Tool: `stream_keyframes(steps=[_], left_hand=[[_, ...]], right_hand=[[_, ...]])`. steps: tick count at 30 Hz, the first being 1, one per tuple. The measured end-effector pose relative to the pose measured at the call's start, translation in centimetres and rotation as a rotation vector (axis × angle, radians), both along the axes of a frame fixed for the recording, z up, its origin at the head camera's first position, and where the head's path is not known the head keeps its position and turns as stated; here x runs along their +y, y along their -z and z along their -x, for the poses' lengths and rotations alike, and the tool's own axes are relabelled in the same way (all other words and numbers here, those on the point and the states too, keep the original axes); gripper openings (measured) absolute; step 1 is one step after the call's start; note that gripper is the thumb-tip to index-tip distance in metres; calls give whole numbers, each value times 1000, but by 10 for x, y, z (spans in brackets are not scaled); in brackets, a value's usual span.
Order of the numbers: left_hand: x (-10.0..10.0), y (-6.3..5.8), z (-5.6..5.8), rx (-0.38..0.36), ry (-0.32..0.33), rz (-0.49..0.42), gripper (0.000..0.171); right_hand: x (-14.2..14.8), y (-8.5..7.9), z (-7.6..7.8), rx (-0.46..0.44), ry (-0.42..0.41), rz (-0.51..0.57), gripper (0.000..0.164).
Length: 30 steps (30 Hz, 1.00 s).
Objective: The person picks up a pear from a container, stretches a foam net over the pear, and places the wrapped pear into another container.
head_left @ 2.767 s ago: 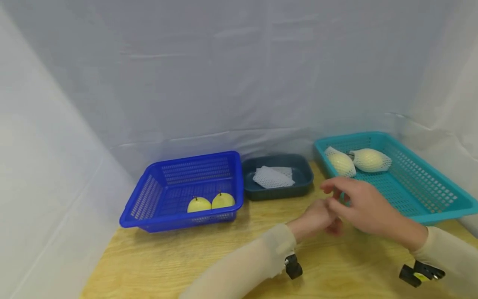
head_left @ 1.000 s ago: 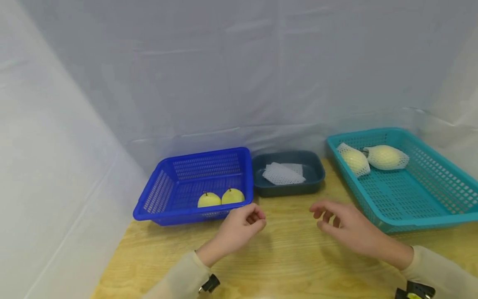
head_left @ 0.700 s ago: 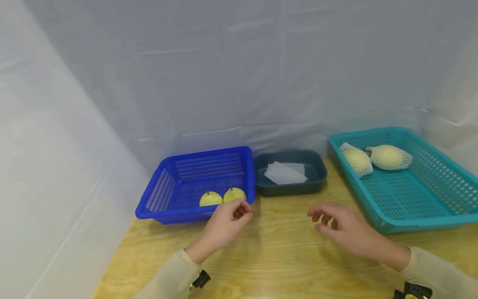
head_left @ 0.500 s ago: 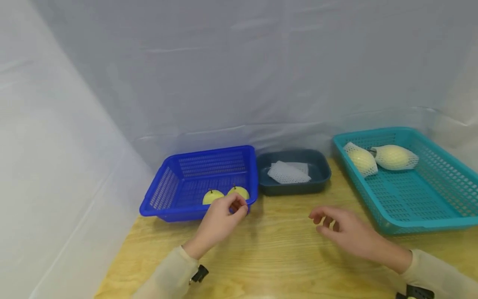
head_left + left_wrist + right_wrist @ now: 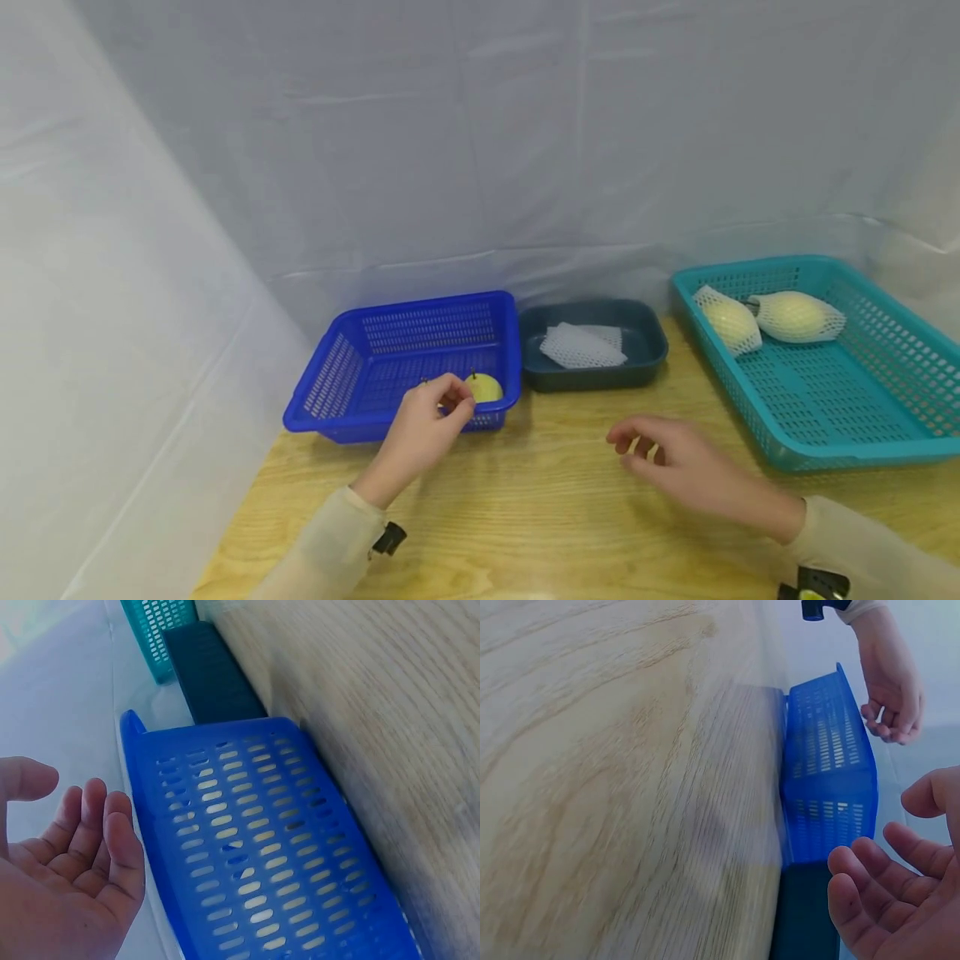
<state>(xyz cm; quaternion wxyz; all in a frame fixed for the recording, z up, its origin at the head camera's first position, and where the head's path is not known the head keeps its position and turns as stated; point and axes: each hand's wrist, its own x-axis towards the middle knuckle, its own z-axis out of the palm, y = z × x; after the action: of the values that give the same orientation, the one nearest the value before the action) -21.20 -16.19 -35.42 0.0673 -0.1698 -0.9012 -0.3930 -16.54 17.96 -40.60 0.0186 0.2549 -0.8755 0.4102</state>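
My left hand (image 5: 422,427) hovers at the front rim of the blue basket (image 5: 315,408), its fingers loosely curled around nothing. In the head view it covers most of one yellow pear; a second pear (image 5: 485,388) shows just right of the fingertips, stem up. The left wrist view has the left hand (image 5: 71,881) outside the slotted basket wall, thumb apart from the fingers. Over the table in front of the teal basket (image 5: 806,450), my right hand (image 5: 678,460) is relaxed and holds nothing. Its thumb and fingers are parted in the right wrist view.
Between the baskets stands a dark green tray (image 5: 592,383) with white foam net sleeves (image 5: 581,346) in it. Two pears in foam nets, one to the left (image 5: 729,323) and one to the right (image 5: 797,317), lie in the teal basket. White sheeting (image 5: 450,167) surrounds the wooden table (image 5: 510,517).
My hands, close together in front of the teal basket at first, have parted. The left has moved left to the blue basket and now overlaps one pear. The right has shifted only slightly lately.
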Motion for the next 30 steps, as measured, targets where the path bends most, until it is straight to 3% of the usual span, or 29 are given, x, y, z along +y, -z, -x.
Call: stream_keyframes(steps=[7, 14, 22, 30], left_hand=[[-20, -5, 0, 25, -41, -8, 7], [-52, -11, -2, 77, -152, 11, 8], [-80, -5, 3, 99, -258, 77, 12], [-118, 2, 19, 224, -513, 293, 23]], right_hand=[[-16, 5, 7, -38, -31, 9, 17], [-24, 4, 10, -32, -65, 44, 15], [-28, 5, 10, -33, -45, 34, 16], [-29, 2, 9, -48, -31, 17, 16]])
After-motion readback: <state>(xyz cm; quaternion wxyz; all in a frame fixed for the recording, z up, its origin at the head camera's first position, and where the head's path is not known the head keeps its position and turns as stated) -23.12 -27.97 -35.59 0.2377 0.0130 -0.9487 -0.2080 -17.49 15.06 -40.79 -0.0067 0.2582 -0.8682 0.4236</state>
